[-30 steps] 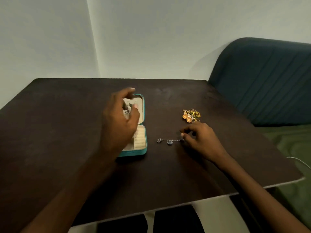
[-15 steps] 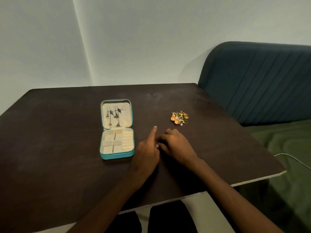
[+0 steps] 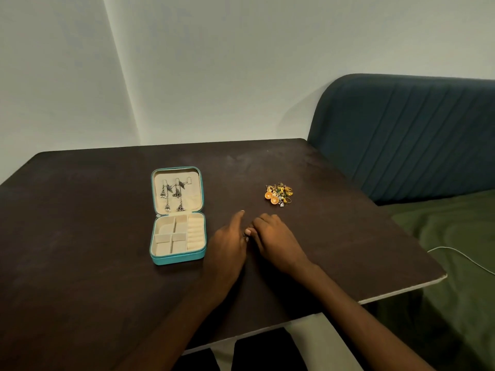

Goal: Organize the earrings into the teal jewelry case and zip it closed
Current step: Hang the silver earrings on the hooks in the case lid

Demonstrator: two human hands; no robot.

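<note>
Dark brown table (image 3: 80, 236) pushed into a white corner, teal sofa (image 3: 401, 135) off to the right. On my feed the teal jewelry case (image 3: 177, 258) lies open, silver earrings (image 3: 172, 195) hanging in its lid. Gold-orange earring pile (image 3: 278, 194) sits apart. Left hand (image 3: 227, 245) and right hand (image 3: 276, 241) meet over a small silver piece (image 3: 245, 235); honestly can't tell who's pinching it.

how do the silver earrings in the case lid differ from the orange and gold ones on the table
The long silver dangling earrings hang spread out inside the lid of the open teal jewelry case; the orange and gold earrings lie in a tangled heap on the dark wooden table, outside the case. Neither is being touched.
</note>
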